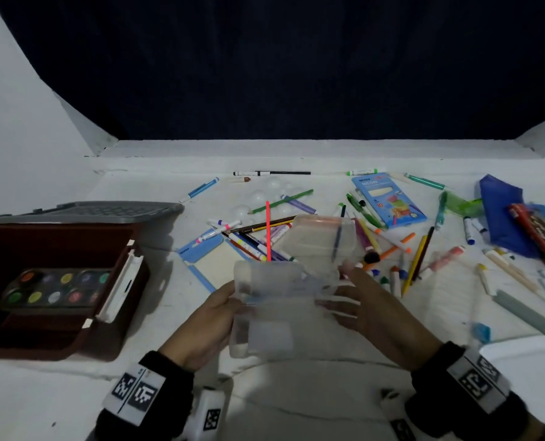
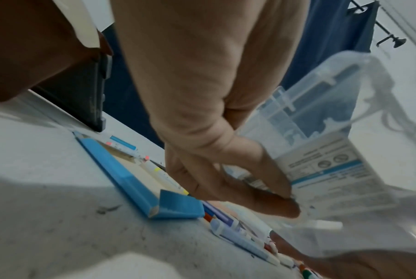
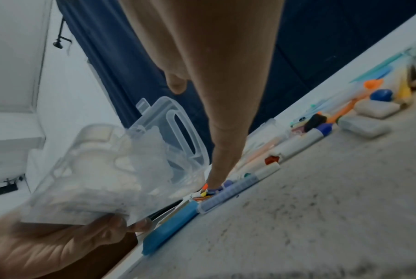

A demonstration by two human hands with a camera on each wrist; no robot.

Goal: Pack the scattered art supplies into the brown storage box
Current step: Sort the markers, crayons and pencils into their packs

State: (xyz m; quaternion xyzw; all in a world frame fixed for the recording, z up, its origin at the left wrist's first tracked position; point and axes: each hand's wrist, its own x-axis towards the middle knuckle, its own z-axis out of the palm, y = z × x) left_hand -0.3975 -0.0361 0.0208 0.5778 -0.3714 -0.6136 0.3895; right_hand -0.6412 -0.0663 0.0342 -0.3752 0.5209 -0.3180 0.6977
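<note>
I hold a clear plastic case [image 1: 265, 291] above the white table, its hinged lid [image 1: 322, 237] swung up and away from me. My left hand [image 1: 214, 310] grips the case's left side, thumb and fingers pinching its labelled wall [image 2: 333, 169]. My right hand [image 1: 360, 300] lies against the right side with straight fingers [image 3: 226, 132], not curled round it. The brown storage box [image 1: 58, 348] stands open at the left with a paint palette [image 1: 54, 289] inside. Loose markers and pencils [image 1: 258, 240] lie just beyond the case.
A grey lid [image 1: 105, 211] lies behind the brown box. A flattened blue carton [image 1: 201, 249] sits left of the markers. Farther right lie a blue neon box [image 1: 389, 198], more markers, a blue pouch [image 1: 500, 211] and a red tin [image 1: 542, 237]. White balls [image 1: 258, 195] rest mid-table.
</note>
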